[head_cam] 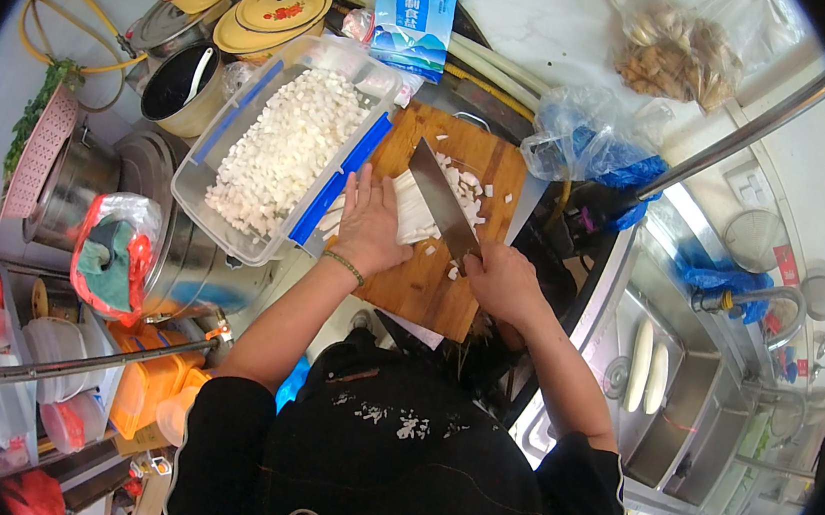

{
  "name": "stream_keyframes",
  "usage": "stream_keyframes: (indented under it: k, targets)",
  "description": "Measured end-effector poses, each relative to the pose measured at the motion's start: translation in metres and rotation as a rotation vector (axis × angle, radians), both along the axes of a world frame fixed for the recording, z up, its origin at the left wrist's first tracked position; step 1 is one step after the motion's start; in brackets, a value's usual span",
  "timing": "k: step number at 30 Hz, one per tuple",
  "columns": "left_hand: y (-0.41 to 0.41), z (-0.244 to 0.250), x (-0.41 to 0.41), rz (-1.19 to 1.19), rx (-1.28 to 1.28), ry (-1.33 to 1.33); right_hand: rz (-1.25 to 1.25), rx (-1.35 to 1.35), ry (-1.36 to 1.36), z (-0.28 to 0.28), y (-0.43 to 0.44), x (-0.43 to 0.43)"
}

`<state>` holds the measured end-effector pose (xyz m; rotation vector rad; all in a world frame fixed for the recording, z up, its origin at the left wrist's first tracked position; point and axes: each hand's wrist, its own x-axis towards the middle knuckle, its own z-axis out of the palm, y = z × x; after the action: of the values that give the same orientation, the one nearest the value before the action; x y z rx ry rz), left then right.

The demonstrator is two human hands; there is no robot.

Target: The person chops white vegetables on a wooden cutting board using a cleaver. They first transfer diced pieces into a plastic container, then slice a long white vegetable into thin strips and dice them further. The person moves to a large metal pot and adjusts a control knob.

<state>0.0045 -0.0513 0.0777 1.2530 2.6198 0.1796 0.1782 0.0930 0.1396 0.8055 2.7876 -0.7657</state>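
My right hand [499, 280] grips a cleaver [447, 204] by its handle, the broad blade slanting across a wooden cutting board [424, 293]. Under my left hand [372, 223], fingers spread and pointing away from me, lie long white vegetable strips [411, 208], pressed flat on the board. The strips run up to the blade. Beyond its right side, small white diced pieces [469, 188] are scattered, and a few more lie near the cleaver's heel. Left of the board sits a clear plastic container [241, 241] with blue clips, heaped with white cubes [290, 146].
A blue bag [412, 27] stands behind the container. Enamel pots [276, 13] and a dark-filled pot [181, 86] with a white spoon are at the back left. Two long white radishes [639, 364] lie in the steel sink [682, 414] at right. A metal rail [742, 130] crosses the upper right.
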Motion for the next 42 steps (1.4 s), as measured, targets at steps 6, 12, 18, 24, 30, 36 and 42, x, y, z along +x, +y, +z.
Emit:
stream_keyframes:
  k: [6, 12, 18, 24, 30, 36, 42]
  targets:
    - [-0.002, -0.022, -0.007, -0.034, 0.099, -0.005, 0.041, 0.018, -0.128, 0.011, -0.009, -0.025]
    - [0.0, -0.024, -0.009, -0.053, 0.119, 0.009, 0.079, 0.023, 0.004, -0.057, 0.004, -0.075]
    - [-0.002, -0.024, -0.009, -0.048, 0.149, 0.016, 0.006, -0.063, 0.035, -0.014, 0.018, -0.046]
    - [0.0, -0.023, -0.007, -0.045, 0.151, 0.024, 0.079, -0.022, -0.137, 0.021, 0.001, -0.027]
    - [-0.001, -0.02, -0.008, -0.053, 0.16, -0.005, 0.054, -0.084, -0.033, -0.048, 0.0, -0.067]
    - [-0.003, -0.028, -0.009, -0.04, 0.224, -0.012, -0.009, -0.167, 0.076, -0.032, 0.014, -0.045]
    - [-0.001, -0.031, -0.006, -0.025, 0.209, -0.003, 0.036, -0.165, -0.192, 0.023, 0.0, -0.031]
